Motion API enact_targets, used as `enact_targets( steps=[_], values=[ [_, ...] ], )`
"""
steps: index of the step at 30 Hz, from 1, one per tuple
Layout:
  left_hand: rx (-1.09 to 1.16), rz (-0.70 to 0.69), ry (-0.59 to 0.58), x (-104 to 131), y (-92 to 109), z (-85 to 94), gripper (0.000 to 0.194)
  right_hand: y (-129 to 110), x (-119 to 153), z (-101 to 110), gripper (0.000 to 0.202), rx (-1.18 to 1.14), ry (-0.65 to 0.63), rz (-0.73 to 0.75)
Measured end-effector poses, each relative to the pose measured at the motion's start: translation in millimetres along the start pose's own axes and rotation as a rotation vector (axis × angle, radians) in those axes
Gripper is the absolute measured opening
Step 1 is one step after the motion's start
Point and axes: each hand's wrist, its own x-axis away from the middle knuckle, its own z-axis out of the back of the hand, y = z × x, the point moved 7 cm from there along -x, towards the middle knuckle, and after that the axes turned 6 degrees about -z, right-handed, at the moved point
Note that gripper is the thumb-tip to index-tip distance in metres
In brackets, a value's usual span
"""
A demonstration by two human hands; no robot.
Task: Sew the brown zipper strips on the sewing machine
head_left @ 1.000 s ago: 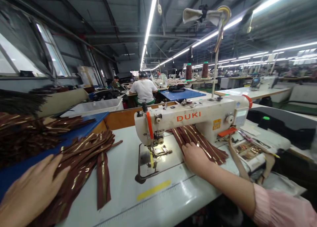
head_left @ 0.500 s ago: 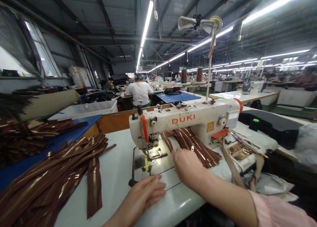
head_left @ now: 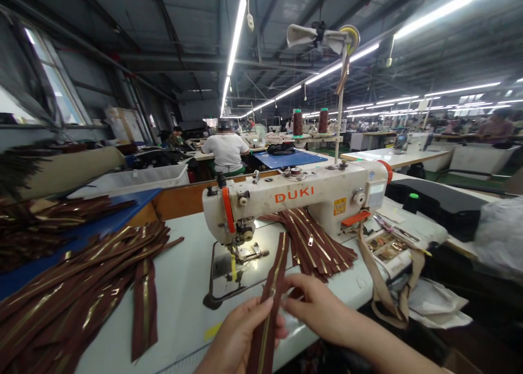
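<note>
A brown zipper with gold teeth rises at a slant in front of the sewing machine. My left hand is closed around its lower part, thumb on top and fingers behind. At the zipper's right edge, my right hand has curled fingers, with thumb and index fingertips against the tape. Behind it, more brown zippers lie fanned under the arm of the white sewing machine, one with a bright slider. The needle and presser foot stand over a shiny metal plate, left of the held zipper.
A large heap of brown zippers covers the table's left side. On the right are a small parts tray and a hanging beige strap. Thread spools stand behind the machine. A person in white sits farther back.
My right hand has drawn back from the pile under the machine arm with a zipper. My left hand, flat and empty before, now grips that zipper. The view has shifted slightly.
</note>
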Motion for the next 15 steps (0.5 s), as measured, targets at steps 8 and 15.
enact_targets(
  steps=[8,15],
  values=[
    [-0.103,0.013,-0.052,25,6,-2.1,0.034,0,10,-48,0.031,-0.418,-0.236,0.026],
    [-0.155,-0.100,-0.137,23,-8,-15.3,0.046,6,3,-22,0.039,-0.239,0.200,0.112]
  ],
)
